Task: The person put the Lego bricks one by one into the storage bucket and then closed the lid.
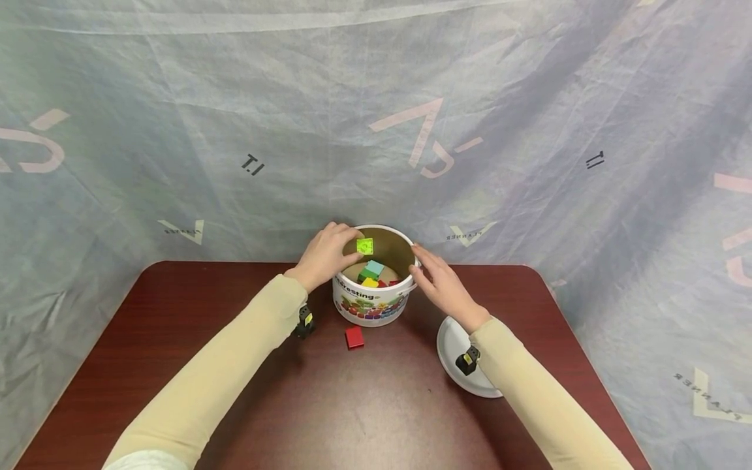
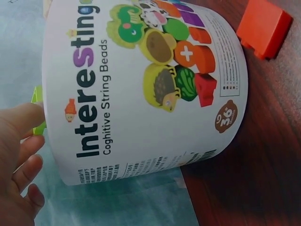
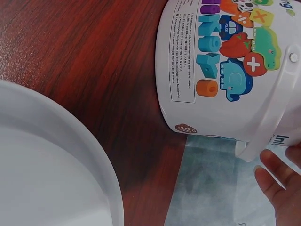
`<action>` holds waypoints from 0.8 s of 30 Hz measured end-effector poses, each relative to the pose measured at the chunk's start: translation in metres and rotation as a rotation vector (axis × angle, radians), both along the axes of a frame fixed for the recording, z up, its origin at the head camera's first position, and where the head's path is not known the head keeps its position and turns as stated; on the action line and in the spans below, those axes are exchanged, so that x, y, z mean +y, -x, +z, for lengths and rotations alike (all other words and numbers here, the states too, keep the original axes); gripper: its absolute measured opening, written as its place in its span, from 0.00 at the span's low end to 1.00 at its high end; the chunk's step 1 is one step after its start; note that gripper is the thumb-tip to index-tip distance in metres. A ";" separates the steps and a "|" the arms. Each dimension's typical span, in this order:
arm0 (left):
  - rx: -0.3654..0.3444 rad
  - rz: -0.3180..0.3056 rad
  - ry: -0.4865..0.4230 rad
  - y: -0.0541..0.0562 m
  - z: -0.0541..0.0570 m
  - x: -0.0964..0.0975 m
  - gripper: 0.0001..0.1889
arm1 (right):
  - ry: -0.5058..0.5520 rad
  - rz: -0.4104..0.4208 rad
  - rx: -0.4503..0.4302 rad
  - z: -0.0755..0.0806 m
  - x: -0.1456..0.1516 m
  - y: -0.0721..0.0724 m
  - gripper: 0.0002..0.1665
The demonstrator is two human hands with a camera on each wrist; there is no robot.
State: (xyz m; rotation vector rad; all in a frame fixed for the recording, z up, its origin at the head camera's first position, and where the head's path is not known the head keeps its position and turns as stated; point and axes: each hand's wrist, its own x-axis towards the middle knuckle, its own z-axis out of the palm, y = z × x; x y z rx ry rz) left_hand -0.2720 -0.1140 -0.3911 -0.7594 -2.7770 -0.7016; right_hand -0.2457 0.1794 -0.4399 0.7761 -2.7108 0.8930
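Observation:
A bright yellow-green building block (image 1: 365,246) is pinched between the thumb and fingers of my left hand (image 1: 328,253), above the mouth of a white printed bucket (image 1: 371,318). Inside the bucket lie light blue (image 1: 375,267), green, yellow (image 1: 369,282) and red blocks. My right hand (image 1: 445,284) rests on the bucket's right rim with extended fingers; in the right wrist view its fingertips (image 3: 263,176) are beside the white handle (image 3: 273,113). On the table in front of the bucket sits a red block (image 1: 354,337), apart from both hands.
A round white lid (image 1: 452,365) lies on the dark red wooden table (image 1: 376,405), partly under the right forearm. Grey printed cloth (image 1: 329,130) hangs behind the table and along its sides, close to the bucket's back.

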 end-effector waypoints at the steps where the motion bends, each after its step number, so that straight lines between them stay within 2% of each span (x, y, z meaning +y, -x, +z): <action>1: 0.001 0.000 -0.004 0.000 0.000 0.000 0.21 | -0.001 -0.002 0.001 0.000 0.000 0.000 0.34; 15: -0.006 -0.002 -0.062 -0.002 -0.003 -0.006 0.18 | 0.006 -0.009 -0.030 0.001 0.000 0.001 0.35; 19: -0.026 0.003 -0.096 -0.008 -0.003 -0.009 0.19 | 0.009 -0.008 -0.037 0.000 0.001 0.001 0.35; 24: -0.008 -0.006 -0.125 -0.018 -0.002 -0.013 0.18 | 0.016 -0.009 -0.046 -0.001 0.001 0.001 0.34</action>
